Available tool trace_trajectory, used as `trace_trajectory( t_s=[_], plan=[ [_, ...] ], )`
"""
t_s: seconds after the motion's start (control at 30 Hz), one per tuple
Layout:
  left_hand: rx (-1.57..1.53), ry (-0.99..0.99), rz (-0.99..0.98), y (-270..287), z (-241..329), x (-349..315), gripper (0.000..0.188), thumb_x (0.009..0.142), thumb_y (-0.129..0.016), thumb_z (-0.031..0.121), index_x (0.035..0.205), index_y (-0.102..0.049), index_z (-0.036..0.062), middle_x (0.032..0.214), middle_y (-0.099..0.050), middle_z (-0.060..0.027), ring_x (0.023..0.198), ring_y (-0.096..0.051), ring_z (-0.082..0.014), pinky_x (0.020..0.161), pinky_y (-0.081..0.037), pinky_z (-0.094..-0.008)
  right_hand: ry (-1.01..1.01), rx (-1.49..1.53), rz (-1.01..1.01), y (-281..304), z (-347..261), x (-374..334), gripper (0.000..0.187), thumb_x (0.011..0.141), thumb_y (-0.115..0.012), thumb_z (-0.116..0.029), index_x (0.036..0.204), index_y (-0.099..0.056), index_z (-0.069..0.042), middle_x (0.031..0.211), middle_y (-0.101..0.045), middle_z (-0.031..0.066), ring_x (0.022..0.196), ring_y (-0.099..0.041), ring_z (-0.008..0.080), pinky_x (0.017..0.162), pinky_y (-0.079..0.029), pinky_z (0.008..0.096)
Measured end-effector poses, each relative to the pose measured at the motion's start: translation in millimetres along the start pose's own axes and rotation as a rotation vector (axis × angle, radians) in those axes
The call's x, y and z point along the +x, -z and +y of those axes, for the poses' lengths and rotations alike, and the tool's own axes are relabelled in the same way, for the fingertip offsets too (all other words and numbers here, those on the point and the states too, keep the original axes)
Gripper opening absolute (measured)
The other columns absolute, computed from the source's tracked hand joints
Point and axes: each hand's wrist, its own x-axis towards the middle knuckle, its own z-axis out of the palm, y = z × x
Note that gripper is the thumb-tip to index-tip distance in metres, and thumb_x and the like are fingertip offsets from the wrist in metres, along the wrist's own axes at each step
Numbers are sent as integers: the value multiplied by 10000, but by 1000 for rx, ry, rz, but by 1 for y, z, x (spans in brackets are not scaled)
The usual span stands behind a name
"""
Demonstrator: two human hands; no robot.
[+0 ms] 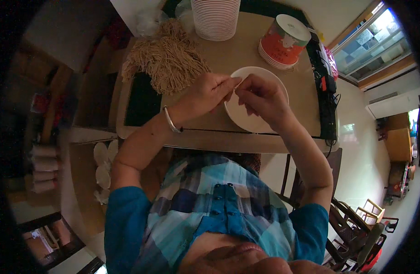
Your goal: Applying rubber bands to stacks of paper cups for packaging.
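A brown-topped table (244,52) spans the middle of the view, its far side running out at the upper edge. On its left lies a loose heap of beige cord (166,57), tangled so closely that single strands cannot be counted. Beside the heap, behind the hands, is a white round tub (239,119); its rim is partly covered by the fingers, and its depth is hard to judge from above. Near the far right corner stands a stack of printed tubs (285,45) — white at the top, with a red band that carries pale lettering and a light figure, partly blurred. Left of it, a stack of plain white tubs (215,20) is cut off by the upper edge; its ribbed side shows no print.

The 2 hands meet over the white round tub. The left hand (213,89) and the right hand (264,97) are both drawn into narrow pinches, fingertips almost together — whatever may be between them is too small to tell. A pale bracelet (170,119) circles the left wrist.
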Motion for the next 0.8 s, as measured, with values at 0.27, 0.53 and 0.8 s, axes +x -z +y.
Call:
trace_trajectory(
  t_s=[0.27, 0.53, 0.8],
  plan=[
    [-62, 33, -40, 0, -6, -1, 298, 973, -486, 264, 752, -517, 66, 585, -464, 36, 468, -429, -48, 413, -363, -225, -54, -3, 45, -3, -2, -1, 55, 891, -589, -103, 861, -588, -57, 668, -541, -20, 546, -461, 32, 465, -344, 185],
    [-121, -5, -108, 5, -11, -2, 232, 979, -463, 219, 819, -519, 60, 670, -487, 26, 569, -466, -59, 502, -404, -228, 14, 17, 27, -2, 3, 0, 45, 884, -583, -103, 887, -587, -59, 696, -525, -30, 616, -468, 28, 514, -353, 185],
    [-207, 24, -127, 11, -11, 0, 185, 948, -508, 185, 864, -560, 30, 691, -549, 8, 557, -513, -63, 524, -442, -207, 4, -11, 69, -2, 10, 5, 53, 867, -611, -103, 894, -588, -64, 728, -534, -34, 640, -486, 31, 541, -375, 182]
  ],
)
